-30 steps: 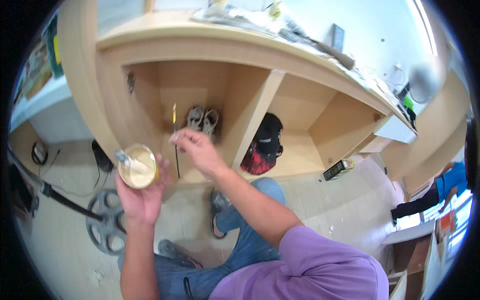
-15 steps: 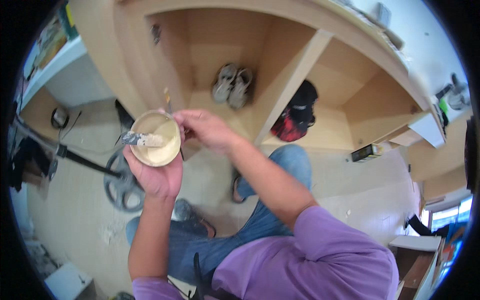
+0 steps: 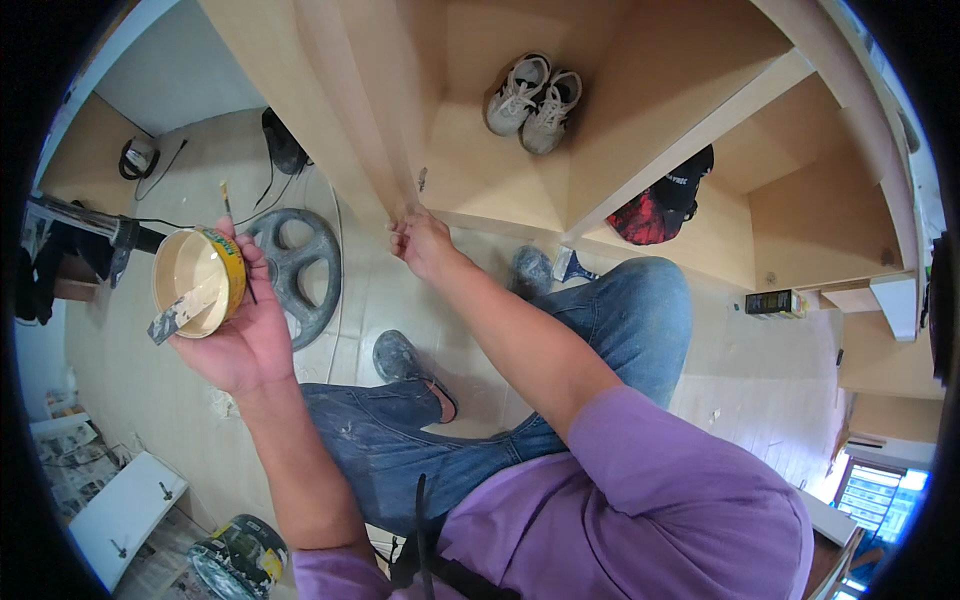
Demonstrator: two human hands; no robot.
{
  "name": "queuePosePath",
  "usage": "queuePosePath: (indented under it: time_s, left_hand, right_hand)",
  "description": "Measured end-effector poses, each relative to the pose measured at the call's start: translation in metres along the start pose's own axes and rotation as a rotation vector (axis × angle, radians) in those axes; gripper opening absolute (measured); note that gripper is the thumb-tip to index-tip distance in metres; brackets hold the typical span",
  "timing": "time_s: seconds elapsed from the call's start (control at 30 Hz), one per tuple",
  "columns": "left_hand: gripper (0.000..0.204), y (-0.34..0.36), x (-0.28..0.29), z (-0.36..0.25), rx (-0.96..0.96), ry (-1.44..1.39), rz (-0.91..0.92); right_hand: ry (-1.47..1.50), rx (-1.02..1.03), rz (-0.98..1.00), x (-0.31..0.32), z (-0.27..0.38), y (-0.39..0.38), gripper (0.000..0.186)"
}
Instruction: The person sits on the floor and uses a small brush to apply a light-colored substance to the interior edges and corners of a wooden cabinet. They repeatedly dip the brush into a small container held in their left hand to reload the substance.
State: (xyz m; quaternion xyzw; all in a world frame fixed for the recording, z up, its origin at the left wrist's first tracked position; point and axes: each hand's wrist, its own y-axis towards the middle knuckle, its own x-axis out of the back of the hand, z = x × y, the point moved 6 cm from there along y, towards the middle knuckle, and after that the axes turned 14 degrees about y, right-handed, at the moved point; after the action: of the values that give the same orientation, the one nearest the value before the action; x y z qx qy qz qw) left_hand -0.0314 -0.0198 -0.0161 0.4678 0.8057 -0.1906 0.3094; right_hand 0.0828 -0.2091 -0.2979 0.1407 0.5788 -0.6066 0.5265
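My left hand (image 3: 245, 345) cups a small yellow tin (image 3: 236, 268) from below, its mouth tilted toward me. Cream paste coats the inside. A putty knife (image 3: 182, 312) with a smeared blade lies across the rim. Beside the tin a thin brush (image 3: 225, 200) stands upright at my left fingers. My right hand (image 3: 428, 245) is at the lower front edge of the wooden cabinet (image 3: 350, 110), fingers bent together against the wood. Whatever its fingertips hold, if anything, is too small to make out. Just above them is a metal hinge plate (image 3: 422, 180).
A pair of sneakers (image 3: 533, 102) and a black and red cap (image 3: 665, 200) sit in the compartments. A wide brush (image 3: 573, 266) lies by my shoe. A grey wheel-shaped base (image 3: 318, 265) stands on the floor. At lower left are a paint can (image 3: 240, 555) and white board (image 3: 125, 520).
My right hand has left the tin and reached the cabinet's lower edge. The left hand has carried the tin leftward and tilted it. The whole view has shifted.
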Motion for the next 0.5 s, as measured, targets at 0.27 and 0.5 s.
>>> queuePosePath:
  time_s: [0.27, 0.5]
  left_hand:
    - [0.072, 0.019, 0.023, -0.013, -0.084, 0.077, -0.126]
    - [0.070, 0.031, 0.039, -0.014, -0.046, -0.012, 0.153]
  right_hand:
    - [0.124, 0.010, -0.024, -0.003, -0.012, 0.043, 0.047]
    - [0.084, 0.047, 0.068, -0.021, 0.005, 0.036, 0.033]
